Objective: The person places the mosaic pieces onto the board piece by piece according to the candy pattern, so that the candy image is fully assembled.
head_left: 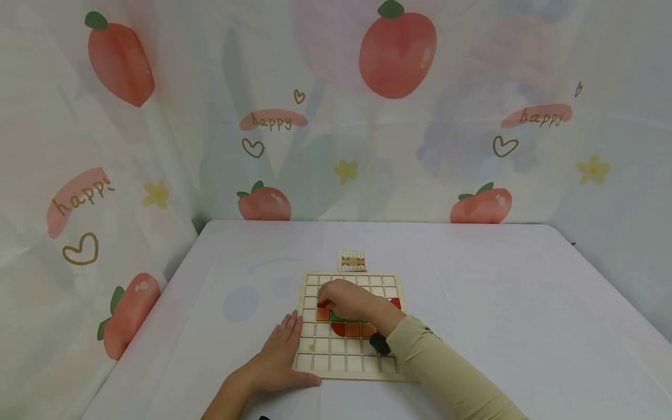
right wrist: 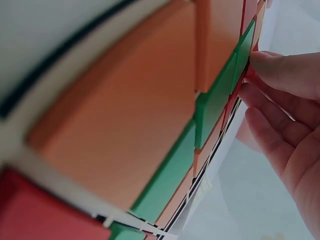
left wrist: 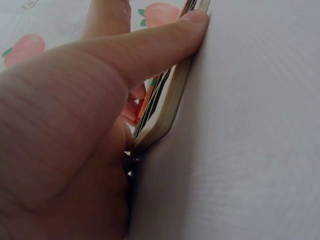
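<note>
A wooden grid board (head_left: 315,363) lies on the table, with flat red, orange and green tiles in its middle rows. My right hand (head_left: 346,298) reaches over the board from the right. Its thumb and fingers pinch a red tile (head_left: 322,305) at the left part of the pattern, just above an orange tile (head_left: 322,315). Close up in the right wrist view are a large orange tile (right wrist: 125,110) and green tiles (right wrist: 167,172). My left hand (head_left: 278,356) rests along the board's left edge with straight fingers, its thumb (left wrist: 165,45) against the front edge.
A small pattern card (head_left: 352,261) sits just behind the board. A red tile (head_left: 396,303) shows at the board's right side, partly covered by the right forearm. The black wrist camera (head_left: 379,344) hangs over the board's lower right. A printed curtain (head_left: 325,146) stands behind the table.
</note>
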A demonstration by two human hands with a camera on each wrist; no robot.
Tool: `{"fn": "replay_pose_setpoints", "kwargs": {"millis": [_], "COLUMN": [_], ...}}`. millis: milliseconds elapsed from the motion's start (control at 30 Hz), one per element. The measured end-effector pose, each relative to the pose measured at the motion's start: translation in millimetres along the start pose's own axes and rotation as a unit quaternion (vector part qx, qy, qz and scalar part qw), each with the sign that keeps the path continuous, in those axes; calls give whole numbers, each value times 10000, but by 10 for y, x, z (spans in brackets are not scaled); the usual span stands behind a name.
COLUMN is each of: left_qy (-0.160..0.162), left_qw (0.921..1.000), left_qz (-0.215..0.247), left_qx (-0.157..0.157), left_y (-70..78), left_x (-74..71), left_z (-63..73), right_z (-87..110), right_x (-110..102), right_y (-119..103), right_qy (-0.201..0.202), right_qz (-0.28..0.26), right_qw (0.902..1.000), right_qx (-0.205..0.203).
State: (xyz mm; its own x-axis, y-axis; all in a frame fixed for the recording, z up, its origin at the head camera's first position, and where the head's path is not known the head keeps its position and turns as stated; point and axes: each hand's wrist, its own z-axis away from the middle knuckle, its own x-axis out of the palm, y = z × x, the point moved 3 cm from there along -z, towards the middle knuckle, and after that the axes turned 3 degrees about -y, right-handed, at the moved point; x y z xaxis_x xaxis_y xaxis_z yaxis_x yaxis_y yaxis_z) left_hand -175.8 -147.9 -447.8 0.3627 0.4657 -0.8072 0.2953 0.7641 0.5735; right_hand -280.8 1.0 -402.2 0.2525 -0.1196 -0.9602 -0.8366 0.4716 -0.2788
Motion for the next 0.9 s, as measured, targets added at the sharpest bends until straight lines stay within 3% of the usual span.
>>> {"fn": "replay_pose_setpoints", "kwargs": {"millis": [567,900], "left_qy": [6,-19], "left_qw": [10000,10000], "left_qz": [-37,12], "left_qx": [-27,-36], "left_y": [-16,-19], "left_x": [8,10], "left_z": [-8,-6], "right_z": [-1,7], "right_x": [1,-4], "right_y": [-31,-38], "right_qy": [-40,10], "right_qz": [464,442], "right_qw": [9989,9990], "right_qx": [17,-11]}}
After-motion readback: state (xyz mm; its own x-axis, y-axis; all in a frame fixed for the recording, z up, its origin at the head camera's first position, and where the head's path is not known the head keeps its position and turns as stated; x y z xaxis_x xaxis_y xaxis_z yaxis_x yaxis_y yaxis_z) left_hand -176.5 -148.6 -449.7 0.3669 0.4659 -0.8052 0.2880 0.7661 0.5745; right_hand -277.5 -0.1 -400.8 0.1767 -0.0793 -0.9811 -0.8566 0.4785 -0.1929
